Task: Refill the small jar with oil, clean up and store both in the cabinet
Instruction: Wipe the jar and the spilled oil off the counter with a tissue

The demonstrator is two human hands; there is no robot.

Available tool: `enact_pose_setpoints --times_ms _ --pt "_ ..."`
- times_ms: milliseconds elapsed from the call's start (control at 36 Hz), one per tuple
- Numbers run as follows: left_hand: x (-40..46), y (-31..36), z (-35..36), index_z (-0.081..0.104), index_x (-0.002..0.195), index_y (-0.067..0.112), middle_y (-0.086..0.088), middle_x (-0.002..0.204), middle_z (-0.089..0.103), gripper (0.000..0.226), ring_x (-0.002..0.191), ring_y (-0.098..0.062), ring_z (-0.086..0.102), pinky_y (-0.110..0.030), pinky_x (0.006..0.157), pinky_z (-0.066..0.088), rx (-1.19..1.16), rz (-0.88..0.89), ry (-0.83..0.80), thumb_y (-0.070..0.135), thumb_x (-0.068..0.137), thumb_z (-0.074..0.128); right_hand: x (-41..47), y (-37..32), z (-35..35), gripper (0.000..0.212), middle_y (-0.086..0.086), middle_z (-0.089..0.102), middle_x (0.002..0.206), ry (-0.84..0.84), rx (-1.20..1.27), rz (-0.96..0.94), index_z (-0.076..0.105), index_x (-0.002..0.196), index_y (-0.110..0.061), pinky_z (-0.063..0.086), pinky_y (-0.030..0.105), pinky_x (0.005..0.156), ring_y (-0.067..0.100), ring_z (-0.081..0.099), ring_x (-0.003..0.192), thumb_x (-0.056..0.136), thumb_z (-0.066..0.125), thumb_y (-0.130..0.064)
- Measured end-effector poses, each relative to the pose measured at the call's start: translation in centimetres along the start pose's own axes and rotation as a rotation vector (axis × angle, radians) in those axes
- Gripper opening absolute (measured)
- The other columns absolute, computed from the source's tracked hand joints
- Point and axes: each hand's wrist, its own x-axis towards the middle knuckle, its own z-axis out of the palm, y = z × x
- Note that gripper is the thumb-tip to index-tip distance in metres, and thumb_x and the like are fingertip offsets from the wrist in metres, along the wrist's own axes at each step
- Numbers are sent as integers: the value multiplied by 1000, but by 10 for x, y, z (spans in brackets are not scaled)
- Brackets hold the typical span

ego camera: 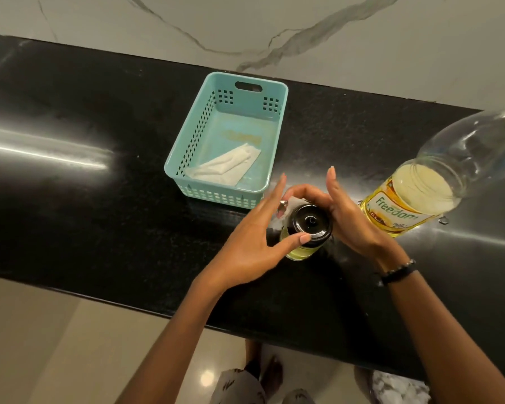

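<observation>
My left hand (254, 243) and right hand (347, 217) cupping the small black-lidded glass oil jar (309, 228), thumb on lid, fingers grasping it, on black granite counter (99, 199).

Basket (187, 158) behind jar (311, 225), bottle (420, 196) right

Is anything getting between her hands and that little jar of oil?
No. Both hands are already on the small jar: the left hand and right hand touch its black lid directly. The basket and big oil bottle sit off to the sides.
</observation>
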Motion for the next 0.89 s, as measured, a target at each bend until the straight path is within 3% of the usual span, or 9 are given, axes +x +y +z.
enact_pose_setpoints --times_ms 83,194,278,333,472,583,722,806,889 --pt "1 -7 5 14 152 33 26 149 26 82 134 15 26 -15 112 24 -150 -19 -66 42 86 62 -14 11 2 63 4 59 125 62 25 -60 48 130 -22 44 38 101 17 55 120 94 11 -58" --pt "-1 -16 12 35 147 23 11 150 40 56 137 0 35 -35 118 26 -374 -49 -47 36 95 53 -38 24 9 61 -19 35 146 168 -221 -133 36 136 -50 31 36 110 -1 30 136 82 34 -78" --pt "-6 -20 20 47 140 15 7 142 51 40 133 -3 42 -33 115 30 -443 -39 71 24 103 37 -48 27 16 57 -23 25 152 186 -430 -228 29 143 -45 27 47 114 2 20 142 90 41 -61" --pt "-11 -25 29 51 137 15 8 136 56 36 128 -1 48 -29 111 36 -392 -40 192 14 102 40 -48 28 18 54 -25 21 153 196 -483 -243 27 143 -47 24 53 114 3 16 144 92 42 -54" --pt "-22 -34 62 55 132 15 10 126 61 42 117 3 55 -22 103 44 -234 -77 473 -3 94 51 -46 29 18 53 -24 20 154 214 -535 -248 25 143 -46 24 54 114 3 17 143 93 40 -52" --pt "-29 -12 79 53 134 15 28 110 61 44 96 16 59 -6 87 45 -196 -60 645 -1 94 53 -45 30 18 53 -24 21 154 217 -518 -253 26 144 -44 26 53 113 3 19 143 94 41 -51" --pt "-39 -6 98 41 143 12 -3 129 62 58 112 -10 62 -22 98 47 -20 -14 691 -8 89 50 -45 31 18 53 -24 21 153 199 -490 -241 27 144 -44 28 50 114 0 19 142 94 43 -51" --pt "-40 -18 107 37 145 12 -9 114 69 59 98 -19 68 -34 92 51 32 -113 620 -3 91 52 -46 30 18 52 -23 22 153 195 -488 -240 28 144 -42 28 46 115 -3 20 141 95 44 -46" --pt "-37 -18 105 44 142 13 -6 113 70 48 97 -16 69 -36 88 54 20 -101 662 10 95 54 -45 29 17 51 -23 23 153 188 -500 -240 29 144 -42 28 43 115 -4 20 140 96 44 -45"
